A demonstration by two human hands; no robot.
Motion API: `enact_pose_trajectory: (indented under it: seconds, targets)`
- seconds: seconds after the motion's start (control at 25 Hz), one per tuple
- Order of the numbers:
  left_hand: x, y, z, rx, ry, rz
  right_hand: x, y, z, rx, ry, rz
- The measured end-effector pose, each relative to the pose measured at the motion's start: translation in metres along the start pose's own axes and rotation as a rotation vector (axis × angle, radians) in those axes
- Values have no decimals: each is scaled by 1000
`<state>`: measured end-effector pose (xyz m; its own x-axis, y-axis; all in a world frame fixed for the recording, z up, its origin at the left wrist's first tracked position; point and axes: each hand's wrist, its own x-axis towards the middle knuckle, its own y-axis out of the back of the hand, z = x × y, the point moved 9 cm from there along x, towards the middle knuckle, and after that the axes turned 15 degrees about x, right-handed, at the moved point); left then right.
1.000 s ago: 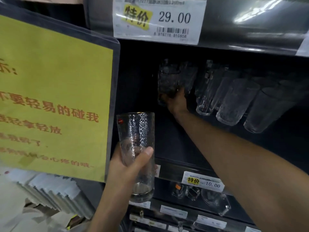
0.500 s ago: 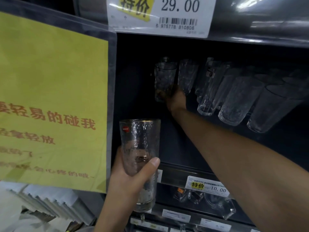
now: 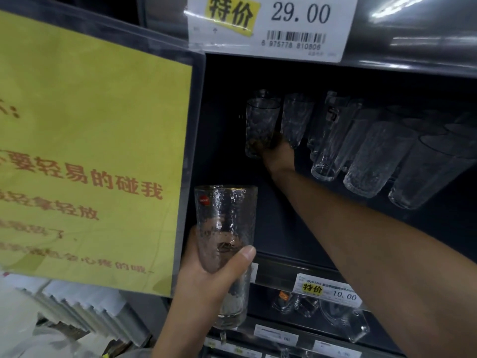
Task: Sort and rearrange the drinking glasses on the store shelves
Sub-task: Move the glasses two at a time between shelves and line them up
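My left hand [image 3: 206,285] grips a tall textured glass [image 3: 226,228] with a gold rim and a small red sticker, held upright in front of the shelf edge. My right hand [image 3: 277,155] reaches deep into the dark shelf and is closed around the base of a textured glass [image 3: 260,125] at the back left. Beside it stands another textured glass [image 3: 296,117]. Several more clear glasses [image 3: 374,156] stand in rows to the right.
A large yellow sign [image 3: 90,151] in a clear holder hangs at the left. A 29.00 price tag [image 3: 271,24] is on the upper shelf edge, and a 10.00 tag [image 3: 329,290] on the lower one. Small glass items [image 3: 343,316] sit on the shelf below.
The view has shifted closer and slightly upward. My left hand with its glass sits lower in view. My right hand stays on the back-left glass, which has barely moved.
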<state>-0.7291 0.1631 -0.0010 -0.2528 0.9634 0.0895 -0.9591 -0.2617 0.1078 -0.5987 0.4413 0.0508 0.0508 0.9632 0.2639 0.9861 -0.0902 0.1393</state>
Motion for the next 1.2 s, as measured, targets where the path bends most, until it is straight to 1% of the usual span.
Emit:
enact_pose_trajectory:
  seconds: [0.16, 0.32, 0.4, 0.48, 0.6, 0.64, 0.72, 0.76, 0.8, 0.84, 1.04, 1.2]
  targets:
    - [0, 0, -1, 24, 5, -1, 1, 1, 3, 18, -16, 9]
    - [-1, 1, 1, 30, 14, 3, -7, 8, 1, 106, -34, 53]
    - [0, 2, -1, 6, 54, -3, -17, 13, -1, 79, -23, 60]
    - [0, 2, -2, -22, 107, 6, -33, 20, -3, -9, -4, 32]
    - [-1, 0, 0, -69, 149, 19, -66, 35, -5, -97, -4, -83]
    - [-3, -3, 0, -85, 158, 9, -79, 40, -6, -137, -7, -168]
    - [-8, -8, 1, -95, 180, -11, -110, 52, -8, -262, -11, -405]
    - [-10, -11, 1, -94, 182, -23, -127, 64, -10, -325, -10, -503]
    - [-13, -15, 3, -92, 178, -31, -142, 82, -12, -371, -11, -555]
    - [-16, -20, 7, -93, 168, -40, -154, 105, -14, -396, -15, -567]
    - [-28, -63, 20, -127, 148, -125, -201, 237, -23, -493, -38, -434]
    - [-46, -124, 34, -159, 131, -201, -230, 339, -20, -577, -49, -353]
